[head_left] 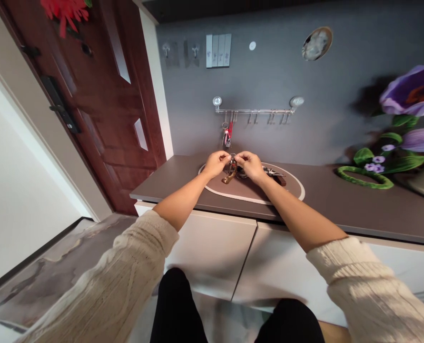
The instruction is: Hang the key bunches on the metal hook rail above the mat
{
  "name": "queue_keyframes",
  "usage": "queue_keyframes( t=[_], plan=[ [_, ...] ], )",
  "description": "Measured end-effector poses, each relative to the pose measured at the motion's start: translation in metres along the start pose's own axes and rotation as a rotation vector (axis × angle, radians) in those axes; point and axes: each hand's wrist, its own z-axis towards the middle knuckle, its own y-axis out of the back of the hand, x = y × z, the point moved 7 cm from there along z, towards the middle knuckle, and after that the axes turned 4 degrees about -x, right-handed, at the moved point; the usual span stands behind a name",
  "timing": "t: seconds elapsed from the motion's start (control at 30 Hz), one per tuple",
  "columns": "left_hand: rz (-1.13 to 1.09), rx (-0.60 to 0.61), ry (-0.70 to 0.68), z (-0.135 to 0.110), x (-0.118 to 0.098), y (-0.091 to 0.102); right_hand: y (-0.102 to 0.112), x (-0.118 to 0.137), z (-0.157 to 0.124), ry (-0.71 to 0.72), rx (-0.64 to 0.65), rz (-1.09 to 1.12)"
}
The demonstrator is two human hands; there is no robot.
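Observation:
Both my hands meet above an oval brown mat [290, 189] on a grey countertop [326, 200]. My left hand [216, 164] and my right hand [250, 165] are closed in pinches on a key ring [232, 156] between them. A brown-gold fob [230, 174] dangles from the ring just over the mat. More keys [274, 173] lie on the mat to the right of my right hand, partly hidden by it.
A hook rail [256, 111] is fixed to the grey wall, with a red key set [227, 135] hanging on it. A dark red door [101, 95] stands at left. Purple artificial flowers [397, 143] sit at right. White cabinet doors [215, 247] are below the countertop.

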Motion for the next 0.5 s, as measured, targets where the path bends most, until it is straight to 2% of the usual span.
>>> queue_keyframes(
  t=[0.27, 0.5],
  plan=[
    [0.094, -0.065, -0.003, 0.0, 0.002, 0.006, 0.013, 0.004, 0.009, 0.009, -0.077, -0.009],
    [0.198, -0.087, 0.01, 0.0, 0.01, 0.006, 0.024, 0.01, 0.02, 0.027, -0.087, 0.006]
  ],
)
